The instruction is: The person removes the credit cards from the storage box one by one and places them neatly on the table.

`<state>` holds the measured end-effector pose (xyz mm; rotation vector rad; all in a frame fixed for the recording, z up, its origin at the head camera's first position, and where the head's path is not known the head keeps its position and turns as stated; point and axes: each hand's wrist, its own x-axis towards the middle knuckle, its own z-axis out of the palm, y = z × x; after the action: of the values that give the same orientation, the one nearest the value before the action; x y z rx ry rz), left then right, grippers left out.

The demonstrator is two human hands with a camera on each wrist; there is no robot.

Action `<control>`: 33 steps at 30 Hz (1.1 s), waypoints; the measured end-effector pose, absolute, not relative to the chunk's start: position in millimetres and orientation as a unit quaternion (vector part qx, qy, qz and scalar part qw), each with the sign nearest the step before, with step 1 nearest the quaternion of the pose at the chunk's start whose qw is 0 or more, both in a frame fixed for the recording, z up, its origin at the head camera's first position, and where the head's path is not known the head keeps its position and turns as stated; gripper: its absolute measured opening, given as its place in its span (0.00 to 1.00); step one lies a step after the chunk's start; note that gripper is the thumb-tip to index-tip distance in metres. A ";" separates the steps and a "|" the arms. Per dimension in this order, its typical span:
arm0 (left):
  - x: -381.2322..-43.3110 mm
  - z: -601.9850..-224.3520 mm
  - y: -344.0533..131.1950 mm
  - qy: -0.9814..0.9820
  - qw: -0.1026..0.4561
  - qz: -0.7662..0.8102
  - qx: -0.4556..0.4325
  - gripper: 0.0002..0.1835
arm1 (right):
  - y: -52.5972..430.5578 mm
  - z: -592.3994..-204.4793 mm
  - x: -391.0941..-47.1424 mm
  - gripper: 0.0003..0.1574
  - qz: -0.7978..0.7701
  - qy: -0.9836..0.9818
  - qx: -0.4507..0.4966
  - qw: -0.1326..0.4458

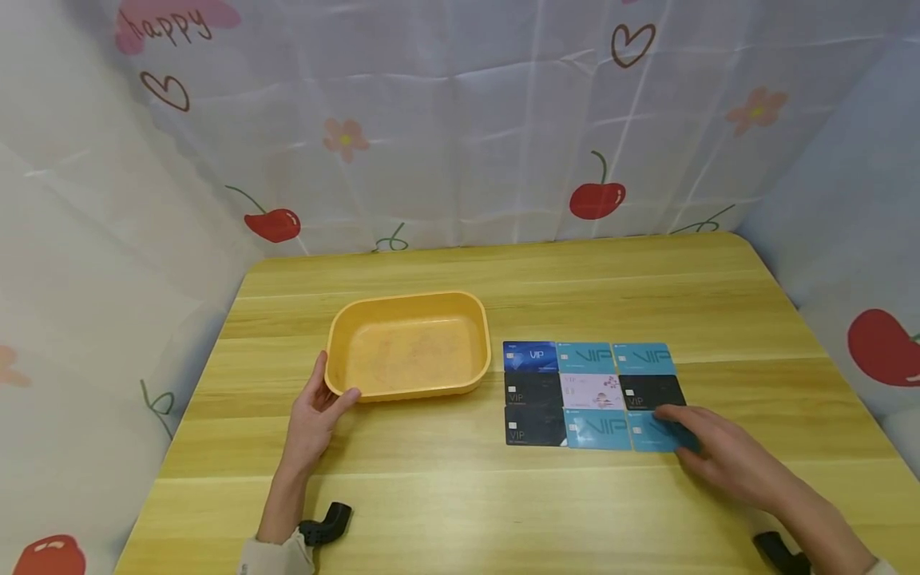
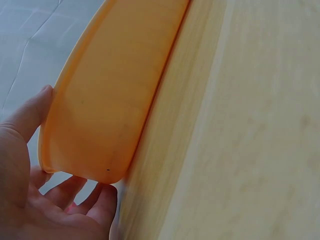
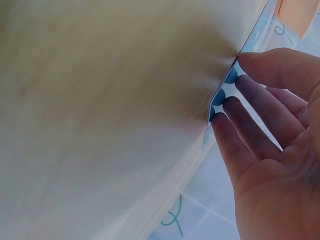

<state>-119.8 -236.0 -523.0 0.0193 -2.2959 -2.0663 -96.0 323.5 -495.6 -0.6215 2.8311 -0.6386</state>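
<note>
My left hand point(image 1: 314, 419) grips the near-left corner of a yellow plastic basin point(image 1: 413, 391), thumb over the rim and fingers along its outer wall. In the left wrist view the basin wall point(image 2: 115, 90) rises beside the left hand point(image 2: 55, 175). On the right, my right hand point(image 1: 733, 459) touches a teal card point(image 1: 647, 435) at the near-right corner of a block of cards. That card lies flat under the fingertips, partly covered by them. Seen from the right wrist, the fingers of the right hand point(image 3: 275, 125) are spread and fairly straight, with the thumb at the card's edge.
Several cards lie in rows: a blue card point(image 1: 530, 356), black cards point(image 1: 533, 426), teal cards point(image 1: 596, 430) and a pink-white card point(image 1: 591, 391). The wooden table point(image 1: 431, 487) meets a patterned curtain point(image 1: 460, 160) at the back. Black wrist mounts point(image 1: 327, 525) sit on the arms.
</note>
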 end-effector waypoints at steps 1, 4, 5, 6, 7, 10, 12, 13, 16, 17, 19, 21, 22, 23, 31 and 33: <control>-119.8 -522.9 -236.0 -0.743 0.026 -0.668 0.007 0.46 | 323.1 -495.5 -96.0 0.33 -0.214 0.950 -0.211 0.085; -119.9 -522.9 -236.2 -0.744 0.025 -0.668 0.009 0.46 | 322.4 -495.0 -95.8 0.34 -0.215 0.949 -0.216 0.077; -119.7 -523.0 -236.2 -0.744 0.025 -0.668 0.010 0.46 | 322.4 -494.9 -95.9 0.34 -0.214 0.950 -0.216 0.072; -119.7 -523.1 -236.2 -0.744 0.025 -0.668 0.011 0.46 | 322.5 -494.7 -95.9 0.34 -0.215 0.950 -0.215 0.066; -119.7 -523.2 -236.2 -0.744 0.025 -0.668 0.012 0.46 | 322.7 -494.8 -96.1 0.35 -0.216 0.951 -0.214 0.057; -119.7 -523.1 -236.0 -0.743 0.026 -0.669 0.013 0.46 | 323.9 -494.4 -97.2 0.38 -0.219 0.954 -0.203 0.038; -119.7 -522.9 -235.9 -0.744 0.026 -0.668 0.012 0.46 | 324.8 -494.4 -98.3 0.40 -0.219 0.956 -0.191 0.042; -119.8 -522.9 -235.9 -0.744 0.026 -0.667 0.012 0.46 | 325.2 -494.6 -98.8 0.41 -0.217 0.957 -0.186 0.048; -120.0 -522.7 -236.1 -0.745 0.026 -0.667 0.009 0.46 | 325.7 -495.3 -99.5 0.43 -0.213 0.959 -0.172 0.070; -120.0 -522.6 -236.2 -0.745 0.026 -0.666 0.008 0.46 | 325.5 -495.6 -99.5 0.43 -0.212 0.960 -0.169 0.076; -120.1 -522.5 -236.4 -0.745 0.027 -0.666 0.006 0.46 | 325.2 -496.1 -99.4 0.44 -0.213 0.959 -0.167 0.080; -120.2 -522.5 -236.6 -0.745 0.027 -0.667 0.005 0.46 | 324.9 -496.5 -99.1 0.45 -0.214 0.959 -0.167 0.080; -120.2 -522.4 -236.7 -0.745 0.027 -0.666 0.005 0.46 | 324.8 -496.5 -99.2 0.45 -0.215 0.959 -0.167 0.078; -120.2 -522.4 -236.7 -0.746 0.027 -0.666 0.005 0.46 | 324.8 -496.5 -99.4 0.45 -0.217 0.959 -0.168 0.075; -120.1 -522.2 -236.3 -0.746 0.028 -0.665 0.011 0.46 | 325.4 -497.9 -111.4 0.60 -0.240 0.953 -0.179 0.039; -119.3 -522.3 -235.9 -0.746 0.026 -0.665 0.012 0.47 | 325.7 -498.3 -114.9 0.63 -0.242 0.953 -0.176 0.050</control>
<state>-119.3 -235.9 -522.3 0.0378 -2.3060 -2.0547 -114.9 325.7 -498.3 -0.5359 2.9021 -0.7371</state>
